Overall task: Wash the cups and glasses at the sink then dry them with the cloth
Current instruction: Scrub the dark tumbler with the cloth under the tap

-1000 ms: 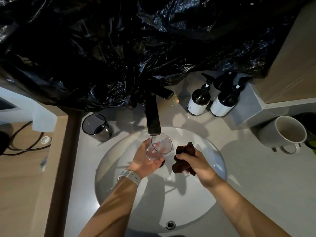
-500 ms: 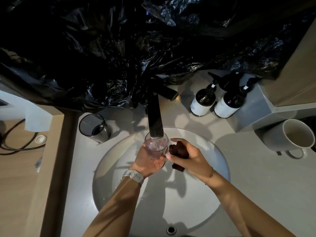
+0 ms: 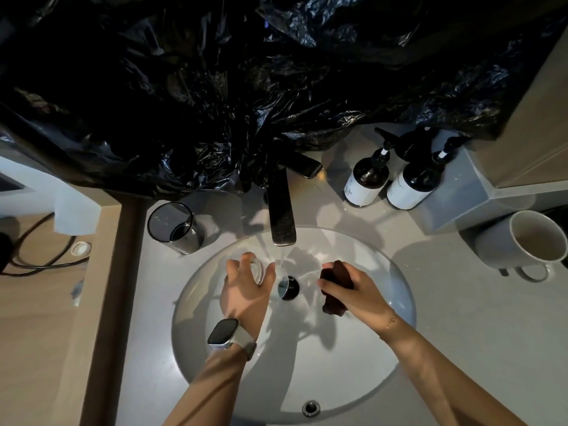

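Left hand: the left hand [image 3: 246, 290] curled over a clear glass [image 3: 256, 270] from above, fingers wrapped round its wall, just left of the water stream; a watch [image 3: 223, 332] sat on the wrist.
Glass: held low inside the sink [image 3: 353, 379], tilted on its side as far as could be told; its mouth could not be made out.
Right hand: the right hand [image 3: 353, 292] gripped a dark bunched cloth [image 3: 335, 284], right of the stream and apart from the glass.
Faucet: a dark flat faucet [image 3: 281, 210] ran a thin stream [image 3: 283, 259] onto the drain [image 3: 289, 287] between the two hands.
Counter, left: a dark-rimmed tumbler [image 3: 175, 227] stood upright beside the sink's rim, untouched.
Counter, right: a white mug [image 3: 528, 241] lay tipped with its mouth toward the camera, well apart from the hands.
Rear: two dark pump bottles [image 3: 393, 179] stood behind the sink; a black plastic sheet [image 3: 246, 87] hung over the wall above.
Risk, slip: wet glass under a top-down hold would likely slide and strike the sink.
Risk, cloth: the cloth held near the running water could soak through, spoiling it for drying.
Writing: both bottles carried pale labels; the print was too small to read, and no brand was legible.
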A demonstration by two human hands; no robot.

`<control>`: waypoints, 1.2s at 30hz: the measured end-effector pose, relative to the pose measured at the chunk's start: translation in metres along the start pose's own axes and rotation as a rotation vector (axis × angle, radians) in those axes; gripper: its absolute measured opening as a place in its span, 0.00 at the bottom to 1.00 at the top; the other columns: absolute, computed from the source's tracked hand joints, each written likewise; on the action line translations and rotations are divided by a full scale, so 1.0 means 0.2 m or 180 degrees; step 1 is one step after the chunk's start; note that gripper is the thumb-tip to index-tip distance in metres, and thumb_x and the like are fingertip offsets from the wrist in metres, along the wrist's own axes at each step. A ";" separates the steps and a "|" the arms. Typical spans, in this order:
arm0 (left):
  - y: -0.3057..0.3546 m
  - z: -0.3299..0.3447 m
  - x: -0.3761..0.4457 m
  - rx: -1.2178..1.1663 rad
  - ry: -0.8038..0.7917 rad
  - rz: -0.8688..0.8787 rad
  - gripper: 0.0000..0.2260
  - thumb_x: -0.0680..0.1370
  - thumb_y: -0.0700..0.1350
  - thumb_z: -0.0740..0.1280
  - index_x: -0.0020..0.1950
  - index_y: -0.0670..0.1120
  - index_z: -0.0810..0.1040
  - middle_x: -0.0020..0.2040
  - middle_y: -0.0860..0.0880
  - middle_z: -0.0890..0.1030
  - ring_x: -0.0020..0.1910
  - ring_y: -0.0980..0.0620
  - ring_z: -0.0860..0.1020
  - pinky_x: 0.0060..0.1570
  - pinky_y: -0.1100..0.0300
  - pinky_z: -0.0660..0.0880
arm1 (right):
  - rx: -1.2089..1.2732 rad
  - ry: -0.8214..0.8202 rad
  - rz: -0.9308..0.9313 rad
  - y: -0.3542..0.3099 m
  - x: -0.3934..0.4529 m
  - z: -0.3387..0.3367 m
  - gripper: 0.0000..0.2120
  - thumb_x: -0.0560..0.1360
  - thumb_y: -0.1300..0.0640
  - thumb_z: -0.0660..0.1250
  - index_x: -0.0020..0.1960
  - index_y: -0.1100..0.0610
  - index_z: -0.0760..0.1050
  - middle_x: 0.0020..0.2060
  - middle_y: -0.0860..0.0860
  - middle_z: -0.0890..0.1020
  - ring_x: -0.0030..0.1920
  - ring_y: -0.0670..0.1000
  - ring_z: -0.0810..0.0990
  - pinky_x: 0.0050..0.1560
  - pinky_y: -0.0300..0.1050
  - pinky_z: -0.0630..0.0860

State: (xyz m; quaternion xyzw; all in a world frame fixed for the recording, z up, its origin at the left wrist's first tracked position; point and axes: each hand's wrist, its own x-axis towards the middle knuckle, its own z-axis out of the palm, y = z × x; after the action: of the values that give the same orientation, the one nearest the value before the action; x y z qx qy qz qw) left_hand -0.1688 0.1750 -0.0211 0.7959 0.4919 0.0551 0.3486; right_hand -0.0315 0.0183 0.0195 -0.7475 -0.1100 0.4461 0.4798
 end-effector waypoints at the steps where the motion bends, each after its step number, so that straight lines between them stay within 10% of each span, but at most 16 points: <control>1: -0.01 0.00 0.00 0.0020 0.0014 0.0045 0.14 0.78 0.61 0.63 0.55 0.53 0.70 0.51 0.50 0.70 0.42 0.47 0.75 0.41 0.56 0.73 | -0.0045 -0.0054 0.0036 0.00 -0.01 0.00 0.08 0.74 0.56 0.71 0.49 0.59 0.76 0.31 0.54 0.78 0.29 0.54 0.80 0.35 0.44 0.72; 11: 0.21 0.09 -0.12 -0.3632 -0.1731 -0.1863 0.20 0.81 0.57 0.58 0.55 0.42 0.79 0.44 0.43 0.83 0.33 0.48 0.80 0.34 0.59 0.74 | 0.0338 -0.0301 0.0967 -0.01 -0.08 -0.03 0.16 0.75 0.47 0.69 0.41 0.61 0.80 0.36 0.60 0.84 0.24 0.51 0.76 0.24 0.38 0.67; 17: 0.27 0.08 -0.07 -0.2798 -0.2114 -0.1240 0.25 0.81 0.64 0.50 0.61 0.49 0.79 0.58 0.43 0.80 0.38 0.49 0.81 0.38 0.59 0.73 | -0.0099 0.0143 0.0587 -0.16 -0.06 -0.10 0.10 0.73 0.62 0.67 0.34 0.62 0.78 0.29 0.58 0.83 0.21 0.50 0.75 0.21 0.34 0.64; 22: 0.19 0.01 -0.06 -0.2251 -0.1881 -0.1320 0.19 0.84 0.54 0.53 0.64 0.43 0.75 0.60 0.41 0.79 0.47 0.48 0.78 0.44 0.57 0.72 | -0.0729 0.0882 0.0265 -0.37 0.16 -0.17 0.11 0.66 0.52 0.70 0.39 0.61 0.82 0.34 0.57 0.85 0.34 0.59 0.84 0.29 0.48 0.78; 36: 0.10 -0.04 -0.07 -0.1925 -0.1409 -0.1185 0.07 0.81 0.46 0.64 0.53 0.45 0.79 0.50 0.46 0.84 0.45 0.50 0.81 0.45 0.58 0.73 | -0.0798 0.0877 0.0474 -0.62 0.46 -0.09 0.15 0.68 0.53 0.64 0.50 0.61 0.77 0.44 0.59 0.82 0.46 0.61 0.82 0.33 0.48 0.79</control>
State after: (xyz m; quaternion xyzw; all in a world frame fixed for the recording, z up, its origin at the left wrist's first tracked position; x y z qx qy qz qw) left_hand -0.1642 0.1625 -0.0003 0.5478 0.5022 -0.0393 0.6680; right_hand 0.0685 0.1245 0.0717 -0.8614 -0.0423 0.3566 0.3591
